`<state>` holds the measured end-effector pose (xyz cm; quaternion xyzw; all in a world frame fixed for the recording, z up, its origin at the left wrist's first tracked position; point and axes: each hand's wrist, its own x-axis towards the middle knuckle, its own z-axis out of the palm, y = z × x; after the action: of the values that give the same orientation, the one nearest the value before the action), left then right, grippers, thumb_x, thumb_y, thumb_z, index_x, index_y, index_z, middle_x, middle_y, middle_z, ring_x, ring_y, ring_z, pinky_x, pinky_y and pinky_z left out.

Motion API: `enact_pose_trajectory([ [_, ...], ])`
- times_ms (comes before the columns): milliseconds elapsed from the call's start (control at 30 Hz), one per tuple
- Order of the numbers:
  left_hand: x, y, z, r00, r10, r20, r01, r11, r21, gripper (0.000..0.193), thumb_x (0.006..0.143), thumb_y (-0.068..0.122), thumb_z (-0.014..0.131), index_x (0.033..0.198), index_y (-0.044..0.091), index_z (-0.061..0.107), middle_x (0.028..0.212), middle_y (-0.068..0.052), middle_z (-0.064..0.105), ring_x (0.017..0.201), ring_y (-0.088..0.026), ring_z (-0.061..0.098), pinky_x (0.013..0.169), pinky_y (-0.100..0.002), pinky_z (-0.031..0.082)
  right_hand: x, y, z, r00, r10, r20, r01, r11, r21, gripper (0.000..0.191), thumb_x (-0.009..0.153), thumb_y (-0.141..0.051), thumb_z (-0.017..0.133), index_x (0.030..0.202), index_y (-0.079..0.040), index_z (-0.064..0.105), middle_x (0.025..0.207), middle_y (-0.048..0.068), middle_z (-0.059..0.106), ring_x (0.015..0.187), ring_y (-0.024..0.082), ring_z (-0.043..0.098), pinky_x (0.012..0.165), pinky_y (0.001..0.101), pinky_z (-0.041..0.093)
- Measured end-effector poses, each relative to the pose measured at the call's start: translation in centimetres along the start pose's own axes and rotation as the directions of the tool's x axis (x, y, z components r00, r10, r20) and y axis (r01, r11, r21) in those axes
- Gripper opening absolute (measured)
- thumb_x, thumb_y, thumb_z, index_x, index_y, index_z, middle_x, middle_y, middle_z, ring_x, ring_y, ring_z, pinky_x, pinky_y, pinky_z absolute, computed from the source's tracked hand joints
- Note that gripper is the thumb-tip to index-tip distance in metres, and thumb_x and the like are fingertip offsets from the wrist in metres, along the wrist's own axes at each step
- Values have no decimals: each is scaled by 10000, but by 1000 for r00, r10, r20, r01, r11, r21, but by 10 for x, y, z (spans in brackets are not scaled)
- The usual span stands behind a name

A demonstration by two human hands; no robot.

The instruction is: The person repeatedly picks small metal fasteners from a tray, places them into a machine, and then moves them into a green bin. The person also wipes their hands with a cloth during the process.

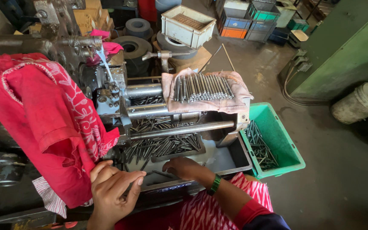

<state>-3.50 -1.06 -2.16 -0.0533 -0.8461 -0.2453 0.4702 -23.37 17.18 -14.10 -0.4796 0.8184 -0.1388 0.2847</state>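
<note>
Our right hand [185, 167] reaches into the tray [235, 159] among metal pins [162, 147], grip hidden; our left hand [111, 187] rests open at its front edge.

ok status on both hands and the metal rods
Left hand open, empty, by red cloth. Right hand in machine tray, reaching the metal rods; grip unclear. Nothing blocking.

left hand [113, 187] raised with fingers loosely curled; right hand [184, 167] reaches forward, palm down.

Metal workshop: oily lathe-type machine [150, 106], steel pins [201, 87], stacked parts crates [252, 19].
</note>
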Motion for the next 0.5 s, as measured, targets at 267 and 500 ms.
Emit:
enact_pose_trajectory([
  [267,-3,0,0,1000,2,6,-2,1000,-5,37,843,184,736,848,168,770,742,70,714,667,-167,545,929,-433,430,1,2,4,1000,3,14,-3,1000,-23,257,1014,-251,570,1232,-197,696,1104,129,712,1030,336,677,878,464,522],
  [500,-6,-4,0,1000,7,20,-7,1000,-4,39,837,177,740,857,172,773,733,76,715,669,-152,567,942,-432,432,0,1,5,1000,14,8,-13,1000,-16,259,1013,-248,568,1232,-201,699,1122,124,708,1035,339,675,881,468,522],
])
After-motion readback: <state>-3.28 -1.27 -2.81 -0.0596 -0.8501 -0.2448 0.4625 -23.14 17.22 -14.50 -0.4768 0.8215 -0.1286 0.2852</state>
